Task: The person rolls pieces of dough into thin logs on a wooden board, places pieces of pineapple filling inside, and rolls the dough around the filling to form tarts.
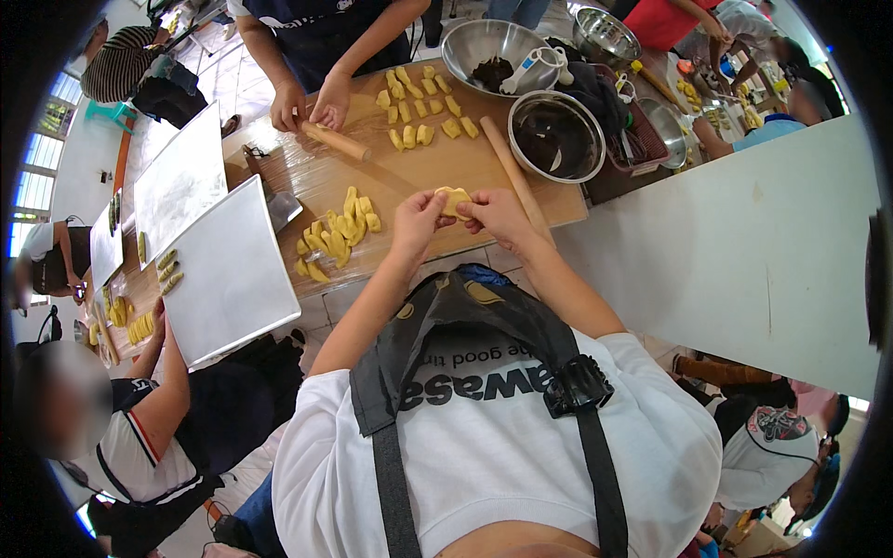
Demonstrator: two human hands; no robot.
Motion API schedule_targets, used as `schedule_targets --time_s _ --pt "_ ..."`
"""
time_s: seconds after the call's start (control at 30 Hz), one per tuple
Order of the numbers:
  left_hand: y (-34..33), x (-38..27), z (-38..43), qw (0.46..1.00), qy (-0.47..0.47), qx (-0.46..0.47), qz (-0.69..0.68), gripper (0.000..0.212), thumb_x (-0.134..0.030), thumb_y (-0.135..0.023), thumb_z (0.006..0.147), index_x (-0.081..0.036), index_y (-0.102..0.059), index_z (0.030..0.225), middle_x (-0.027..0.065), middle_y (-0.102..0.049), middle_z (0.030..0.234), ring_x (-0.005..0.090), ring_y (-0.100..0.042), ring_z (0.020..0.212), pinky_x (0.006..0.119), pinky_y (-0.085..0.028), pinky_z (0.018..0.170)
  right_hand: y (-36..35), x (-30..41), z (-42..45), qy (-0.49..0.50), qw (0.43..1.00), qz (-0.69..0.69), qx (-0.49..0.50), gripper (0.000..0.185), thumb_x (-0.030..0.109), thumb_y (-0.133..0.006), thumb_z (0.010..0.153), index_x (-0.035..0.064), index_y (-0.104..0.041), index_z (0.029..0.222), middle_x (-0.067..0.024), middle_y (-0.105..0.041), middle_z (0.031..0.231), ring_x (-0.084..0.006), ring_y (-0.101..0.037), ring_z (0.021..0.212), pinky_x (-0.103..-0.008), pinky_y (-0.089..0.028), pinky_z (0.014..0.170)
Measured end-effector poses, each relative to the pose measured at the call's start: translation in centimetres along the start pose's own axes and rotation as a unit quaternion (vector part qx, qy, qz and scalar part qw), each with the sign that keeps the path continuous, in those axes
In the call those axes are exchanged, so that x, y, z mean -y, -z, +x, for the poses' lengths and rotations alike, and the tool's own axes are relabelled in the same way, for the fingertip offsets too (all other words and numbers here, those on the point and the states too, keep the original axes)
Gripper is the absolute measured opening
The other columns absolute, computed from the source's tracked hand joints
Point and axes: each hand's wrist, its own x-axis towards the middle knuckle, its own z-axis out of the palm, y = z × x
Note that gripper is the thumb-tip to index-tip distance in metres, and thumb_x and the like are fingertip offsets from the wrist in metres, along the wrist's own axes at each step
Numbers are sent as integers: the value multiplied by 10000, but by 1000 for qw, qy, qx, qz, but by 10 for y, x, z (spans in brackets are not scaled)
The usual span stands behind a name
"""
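Note:
Between my two hands, above the near edge of the table, is a flattened piece of yellow dough [455,202]. My left hand [421,217] pinches its left side with thumb and fingers. The right side is gripped by my right hand [497,215]. A wooden rolling pin [513,174] lies just beyond my right forearm. To the left of my left hand sits a loose pile of yellow dough pieces [338,230]. More cut dough pieces [421,108] are laid out in rows farther back on the plastic-covered wooden board [411,171].
Across the board, a co-worker's hands [314,108] hold another rolling pin [336,141]. A steel bowl of dark filling [556,136] and a larger bowl [464,45] with a measuring spoon stand right. A metal scraper [279,202] and a baking tray [227,279] lie left.

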Motion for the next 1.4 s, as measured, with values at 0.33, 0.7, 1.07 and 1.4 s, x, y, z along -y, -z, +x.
schedule_targets --time_s 0.33,0.7,1.07,1.4 --pt "3 9 -3 994 -27 35 97 416 69 -647 827 45 -519 1222 98 -632 1035 150 -624 895 269 -535 794 -1 0 -6 10 999 44 -23 216 208 -656 904 1 -679 961 -22 -636 788 -91 -572 624 -226 -481 571" --pt "-3 8 -10 998 -28 31 46 502 78 -633 825 54 -421 1278 135 -621 1036 176 -630 921 280 -538 802 5 -14 0 -36 978 206 4 201 170 -671 891 9 -659 1011 -30 -653 827 -103 -595 648 -235 -509 613" --pt "5 2 -3 999 -5 -31 32 411 5 -636 864 6 -414 1209 104 -638 936 163 -635 774 285 -559 704 12 -19 -3 -13 991 134 -17 323 68 -689 857 -24 -593 1152 -42 -645 860 -107 -609 697 -236 -525 641" --pt "28 58 32 986 -51 -57 148 253 0 -697 799 22 -563 1012 82 -614 911 157 -624 784 264 -531 660 3 -46 21 48 998 16 -48 321 75 -649 872 33 -582 1183 -62 -637 738 -104 -601 596 -238 -507 531"
